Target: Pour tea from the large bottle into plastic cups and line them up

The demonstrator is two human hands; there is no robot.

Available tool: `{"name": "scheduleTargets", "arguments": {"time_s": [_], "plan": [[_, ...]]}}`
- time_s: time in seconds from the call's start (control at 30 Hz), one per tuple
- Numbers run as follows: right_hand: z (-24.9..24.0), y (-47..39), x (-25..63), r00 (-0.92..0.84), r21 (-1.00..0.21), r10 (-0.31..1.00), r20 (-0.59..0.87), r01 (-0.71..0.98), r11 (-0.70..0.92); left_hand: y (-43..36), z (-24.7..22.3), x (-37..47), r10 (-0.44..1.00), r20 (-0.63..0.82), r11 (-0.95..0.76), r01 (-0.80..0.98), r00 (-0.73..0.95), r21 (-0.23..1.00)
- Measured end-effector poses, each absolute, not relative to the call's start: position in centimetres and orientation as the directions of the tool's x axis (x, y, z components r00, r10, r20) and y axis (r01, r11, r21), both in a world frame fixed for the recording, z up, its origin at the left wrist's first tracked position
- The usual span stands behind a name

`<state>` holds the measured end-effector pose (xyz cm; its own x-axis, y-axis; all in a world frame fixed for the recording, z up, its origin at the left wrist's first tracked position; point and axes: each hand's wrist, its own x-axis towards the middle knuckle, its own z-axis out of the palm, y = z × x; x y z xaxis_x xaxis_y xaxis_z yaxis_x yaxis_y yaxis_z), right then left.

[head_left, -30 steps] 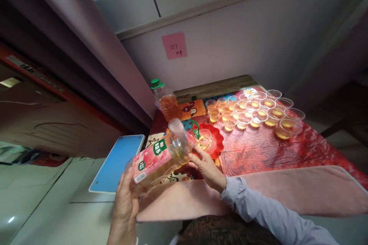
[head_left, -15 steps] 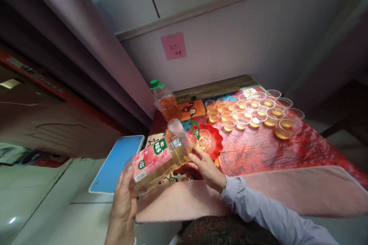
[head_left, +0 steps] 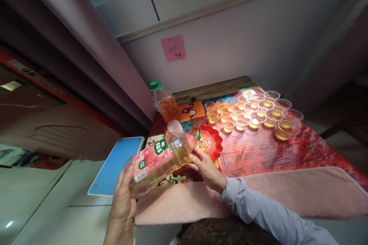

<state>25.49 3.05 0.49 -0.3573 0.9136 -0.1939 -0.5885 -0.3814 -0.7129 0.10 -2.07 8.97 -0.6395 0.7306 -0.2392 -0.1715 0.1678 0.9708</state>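
A large clear plastic juice bottle (head_left: 156, 162) with a pink and green label lies tilted in front of me, its neck end to the right and slightly up. Pale yellow liquid shows inside. My left hand (head_left: 124, 191) is wrapped round its base. My right hand (head_left: 205, 166) holds the neck end from below with its fingertips; the bottle hides part of that grip. Just beyond the neck is a red scalloped dish (head_left: 217, 148) bearing a clear cup (head_left: 204, 141) and a green looped handle (head_left: 196, 130). Behind the bottle are empty-looking clear cups (head_left: 174, 125).
Rows of clear plastic cups (head_left: 243, 119) with yellow liquid stand on the red-covered table (head_left: 253, 153). A green-capped bottle (head_left: 166, 107) of amber liquid stands at the back left. A pink cloth (head_left: 178, 203) covers the front edge. A blue board (head_left: 115, 166) lies to the left.
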Motion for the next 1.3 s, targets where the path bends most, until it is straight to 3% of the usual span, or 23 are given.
{"name": "scheduleTargets", "arguments": {"time_s": [1.3], "plan": [[0.76,2.96,25.57,-0.368,-0.692,0.911,-0.186,-0.609,-0.387,-1.86,9.34,0.16,0.711,-0.277,0.220,-0.169,-0.647,0.961]]}}
